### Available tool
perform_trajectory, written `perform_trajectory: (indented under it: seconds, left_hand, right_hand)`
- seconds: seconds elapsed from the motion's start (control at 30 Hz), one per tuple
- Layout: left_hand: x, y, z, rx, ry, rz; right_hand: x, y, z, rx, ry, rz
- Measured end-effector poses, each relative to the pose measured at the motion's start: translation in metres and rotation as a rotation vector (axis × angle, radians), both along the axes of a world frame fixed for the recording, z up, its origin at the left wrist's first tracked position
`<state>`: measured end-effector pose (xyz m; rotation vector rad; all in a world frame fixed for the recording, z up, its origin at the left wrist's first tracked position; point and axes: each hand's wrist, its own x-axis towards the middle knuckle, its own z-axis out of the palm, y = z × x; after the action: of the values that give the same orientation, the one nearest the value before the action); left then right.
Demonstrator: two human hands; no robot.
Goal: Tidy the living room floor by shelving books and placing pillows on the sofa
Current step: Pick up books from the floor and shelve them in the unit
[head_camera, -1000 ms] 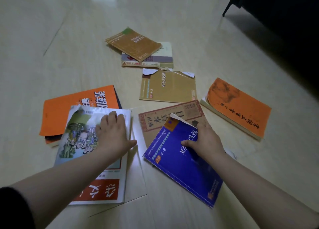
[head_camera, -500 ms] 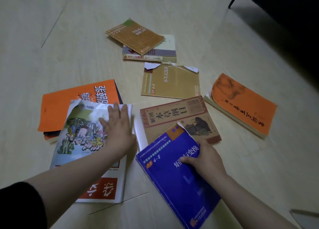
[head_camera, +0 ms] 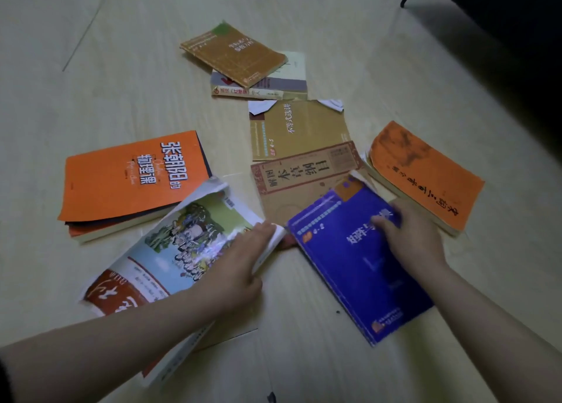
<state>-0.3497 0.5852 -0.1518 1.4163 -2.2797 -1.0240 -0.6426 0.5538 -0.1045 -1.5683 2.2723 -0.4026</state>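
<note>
**Both hands on books down on the floor**

I have the left hand (head_camera: 243,259) at the right edge of the illustrated book (head_camera: 170,250). Its fingers are over the cover and the thumb is tucked beneath, so the grip is holding that edge, which tilts up off the floor (head_camera: 91,68). The book's curled far corner reaches the left orange book (head_camera: 130,180).

Over to the right hand (head_camera: 416,238): the thumb is on the cover of the blue book (head_camera: 359,266) and the fingers are curled round its far right edge, so that grip is holding too. The blue book lies across the near corner of the beige red-bordered book (head_camera: 304,177).

Just behind that, a tan book (head_camera: 298,129) with torn corners lies flat. Farther back, a brown book (head_camera: 234,53) rests askew on a pale book (head_camera: 289,80). The right orange book (head_camera: 425,174) lies just beside the right hand. Dark furniture (head_camera: 486,38) fills the top right corner.
</note>
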Motion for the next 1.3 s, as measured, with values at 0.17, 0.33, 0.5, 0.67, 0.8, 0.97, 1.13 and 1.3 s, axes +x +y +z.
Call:
perform_trajectory:
  seconds: [0.17, 0.33, 0.5, 0.67, 0.8, 0.97, 1.13, 1.3]
  left_hand:
    - [0.005, 0.01, -0.007, -0.014, 0.019, -0.302]
    - [-0.009, 0.005, -0.037, -0.04, -0.087, -0.703]
    - [-0.01, 0.017, -0.009, 0.0, -0.046, -0.707]
    - [0.017, 0.019, 0.011, -0.118, 0.013, -0.426]
    - [0.051, 0.012, 0.027, -0.153, -0.007, -0.08]
    - [0.095, 0.02, 0.02, -0.173, -0.166, 0.178]
    - [0.102, 0.031, 0.021, -0.077, -0.194, 0.263]
    - [0.092, 0.03, 0.028, -0.017, -0.142, 0.33]
  right_hand:
    - [-0.038, 0.019, 0.014, -0.157, -0.123, -0.084]
    - [-0.03, 0.022, 0.01, -0.169, -0.263, -0.133]
    - [-0.028, 0.032, 0.004, -0.109, -0.359, -0.087]
    - [-0.015, 0.018, 0.017, -0.062, -0.407, 0.057]
    - [0.019, -0.002, 0.026, 0.034, -0.376, 0.362]
    - [0.079, -0.01, 0.022, 0.26, -0.222, 0.737]
    - [0.127, -0.009, 0.004, 0.261, -0.163, 0.881]
    - [0.146, -0.022, -0.02, 0.158, -0.069, 0.827]
